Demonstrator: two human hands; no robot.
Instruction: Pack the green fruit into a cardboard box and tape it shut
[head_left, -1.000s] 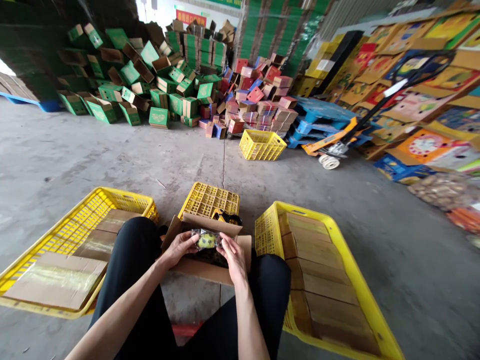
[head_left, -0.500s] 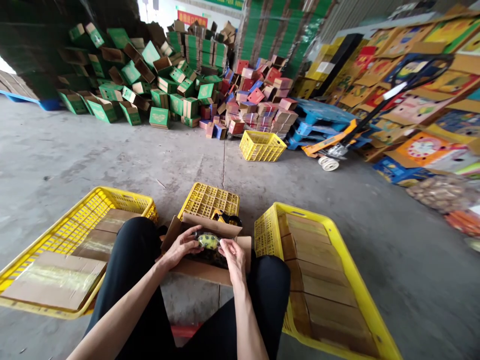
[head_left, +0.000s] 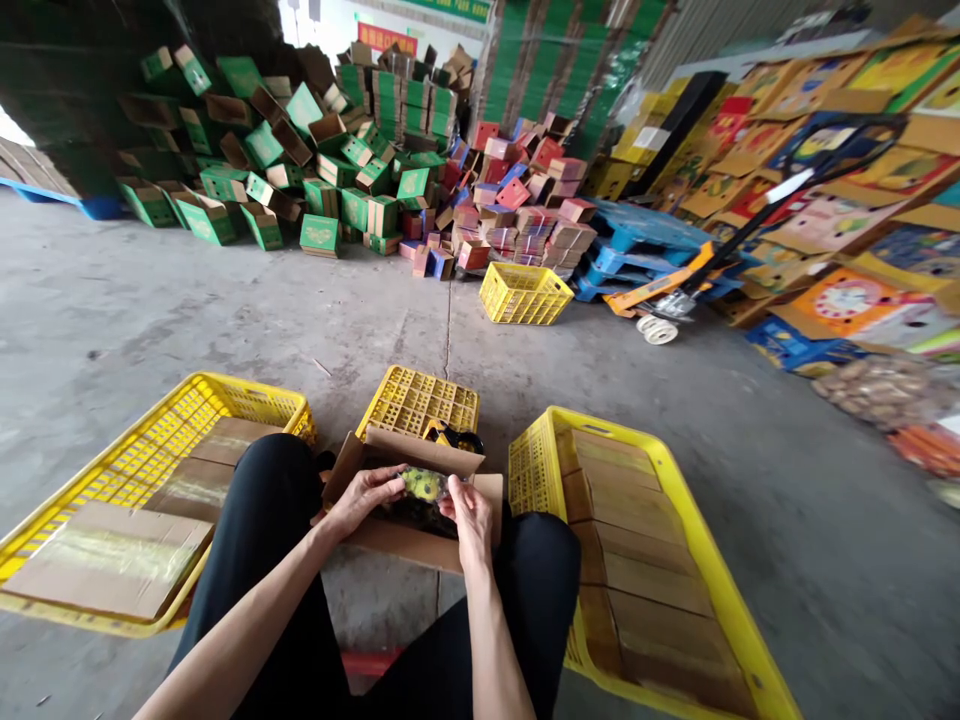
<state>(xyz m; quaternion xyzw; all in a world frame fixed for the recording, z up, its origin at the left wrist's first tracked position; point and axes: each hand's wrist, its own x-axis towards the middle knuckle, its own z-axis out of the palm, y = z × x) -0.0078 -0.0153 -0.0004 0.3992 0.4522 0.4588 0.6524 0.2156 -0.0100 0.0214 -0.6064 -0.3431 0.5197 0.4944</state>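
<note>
Between my two hands is a small clear plastic packet with yellow-green and dark contents that I cannot make out. My left hand pinches its left end, and my right hand grips the right end. Both hands are over an open cardboard box that sits between my knees. Dark things lie inside that box, mostly hidden by my hands. Just beyond it, a yellow and black tool, perhaps a tape dispenser, rests by an upturned yellow crate.
On my left a yellow crate holds cardboard boxes; another yellow crate on my right holds several more. Farther off stand a yellow crate, a pallet jack, blue pallets and heaped green boxes.
The packet has turned between my hands, showing a different side. My left fingers have closed in on its left end. The box and crates stay where they were.
</note>
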